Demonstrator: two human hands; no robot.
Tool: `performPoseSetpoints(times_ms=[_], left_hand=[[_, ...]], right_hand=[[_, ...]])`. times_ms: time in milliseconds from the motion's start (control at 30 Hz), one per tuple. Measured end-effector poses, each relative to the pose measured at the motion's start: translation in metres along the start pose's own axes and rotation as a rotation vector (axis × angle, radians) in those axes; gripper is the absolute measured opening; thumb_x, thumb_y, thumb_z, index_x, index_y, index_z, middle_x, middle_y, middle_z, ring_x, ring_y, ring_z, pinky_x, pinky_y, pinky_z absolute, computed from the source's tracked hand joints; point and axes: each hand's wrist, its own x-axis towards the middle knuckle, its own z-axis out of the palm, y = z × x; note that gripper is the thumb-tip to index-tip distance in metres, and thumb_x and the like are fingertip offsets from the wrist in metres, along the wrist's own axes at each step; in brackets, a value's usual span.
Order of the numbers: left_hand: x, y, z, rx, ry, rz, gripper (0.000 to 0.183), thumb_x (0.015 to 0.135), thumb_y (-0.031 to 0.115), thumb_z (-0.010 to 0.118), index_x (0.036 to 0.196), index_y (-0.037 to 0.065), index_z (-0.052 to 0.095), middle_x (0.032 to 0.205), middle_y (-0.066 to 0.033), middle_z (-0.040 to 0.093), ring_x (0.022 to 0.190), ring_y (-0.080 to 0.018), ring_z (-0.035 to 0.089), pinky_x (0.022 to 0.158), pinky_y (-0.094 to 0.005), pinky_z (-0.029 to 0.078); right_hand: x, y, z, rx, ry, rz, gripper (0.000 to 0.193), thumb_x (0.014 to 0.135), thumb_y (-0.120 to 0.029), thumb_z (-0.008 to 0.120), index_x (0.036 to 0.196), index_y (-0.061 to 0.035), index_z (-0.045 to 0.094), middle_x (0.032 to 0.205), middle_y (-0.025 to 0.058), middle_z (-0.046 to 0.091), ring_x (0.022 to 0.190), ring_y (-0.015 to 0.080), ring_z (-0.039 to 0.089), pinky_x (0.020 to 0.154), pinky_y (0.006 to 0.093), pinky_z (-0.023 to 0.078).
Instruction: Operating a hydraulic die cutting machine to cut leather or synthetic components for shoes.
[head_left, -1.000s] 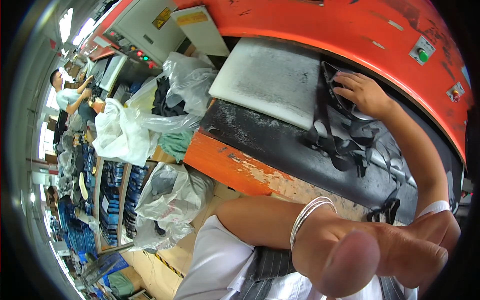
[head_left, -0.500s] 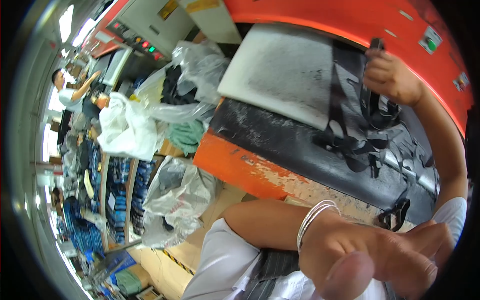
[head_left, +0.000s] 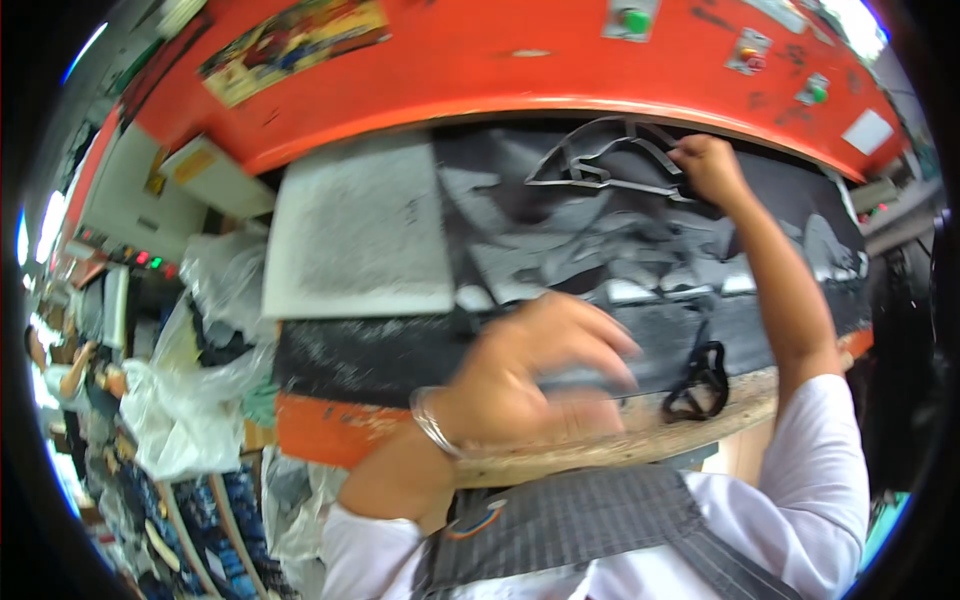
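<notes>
My right hand [head_left: 710,168] is closed on the right end of a thin metal cutting die [head_left: 607,180], an open outline with curved sides. The die lies at or just above the black sheet material [head_left: 500,150], close under the red machine front. My left hand [head_left: 540,370], blurred by motion, is raised nearer to me with its fingers spread and nothing visible in it. Below and beyond it are cut black pieces and offcuts [head_left: 610,245] with pale shiny patches. A smaller black die [head_left: 700,385] rests near the wooden front edge, right of my left hand.
A worn white cutting board [head_left: 360,230] lies left of the sheet. The red machine [head_left: 480,70] with green and red buttons spans the back. Plastic bags [head_left: 185,415] and shelves of blue dies or stock [head_left: 220,530] stand at left, where another person [head_left: 65,380] works.
My view has swung right toward the work table. The die in my right hand now lies flatter over the black sheet. My left hand has moved forward over the table's front.
</notes>
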Motion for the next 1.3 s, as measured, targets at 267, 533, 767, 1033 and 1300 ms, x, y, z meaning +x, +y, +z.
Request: performPoseSetpoints(times_ms=[267, 533, 767, 1033, 1300], left_hand=[[0.013, -0.156, -0.085, 0.879, 0.481, -0.449, 0.033, 0.072, 0.014, 0.075, 0.104, 0.006, 0.069, 0.095, -0.0112, 0.063, 0.093, -0.0280, 0.057, 0.084, -0.0368, 0.046], [0.024, -0.193, -0.098, 1.066, 0.359, -0.454, 0.018, 0.074, 0.019, 0.073, 0.086, 0.005, 0.074, 0.081, -0.0082, 0.063, 0.087, -0.0274, 0.057, 0.078, -0.0377, 0.045], [0.024, -0.194, -0.100, 1.012, 0.415, -0.463, 0.016, 0.072, 0.016, 0.074, 0.083, 0.005, 0.074, 0.081, -0.0074, 0.064, 0.082, -0.0253, 0.057, 0.077, -0.0355, 0.045], [0.033, -0.192, -0.112, 0.930, 0.372, -0.449, 0.014, 0.070, 0.010, 0.075, 0.080, 0.000, 0.072, 0.079, -0.0079, 0.065, 0.077, -0.0233, 0.060, 0.072, -0.0336, 0.046], [0.036, -0.187, -0.110, 0.938, 0.406, -0.481, 0.015, 0.069, 0.005, 0.076, 0.081, -0.002, 0.070, 0.078, -0.0088, 0.063, 0.074, -0.0208, 0.059, 0.068, -0.0310, 0.046]], right_hand=[[0.033, 0.008, 0.066, -0.097, -0.096, 0.032, 0.022, 0.080, -0.029, 0.069, 0.085, -0.0077, 0.071, 0.086, 0.0177, 0.067, 0.086, 0.0379, 0.064, 0.076, 0.0448, 0.052], [0.033, 0.000, 0.083, -0.030, -0.090, 0.061, 0.021, 0.081, -0.027, 0.067, 0.084, -0.0059, 0.070, 0.086, 0.0182, 0.067, 0.086, 0.0384, 0.064, 0.078, 0.0454, 0.051], [-0.008, 0.023, 0.050, 0.473, -0.198, 0.151, 0.055, 0.080, -0.039, 0.071, 0.123, -0.0066, 0.059, 0.117, 0.0226, 0.062, 0.109, 0.0365, 0.059, 0.093, 0.0437, 0.046], [-0.036, 0.043, 0.052, 0.058, -0.194, -0.169, 0.071, 0.077, -0.042, 0.072, 0.135, -0.0088, 0.048, 0.139, 0.0185, 0.047, 0.129, 0.0352, 0.042, 0.110, 0.0452, 0.027], [-0.033, 0.040, 0.055, 0.084, -0.052, -0.279, 0.064, 0.075, -0.033, 0.072, 0.128, -0.0040, 0.054, 0.129, 0.0167, 0.057, 0.115, 0.0279, 0.056, 0.105, 0.0428, 0.035]])
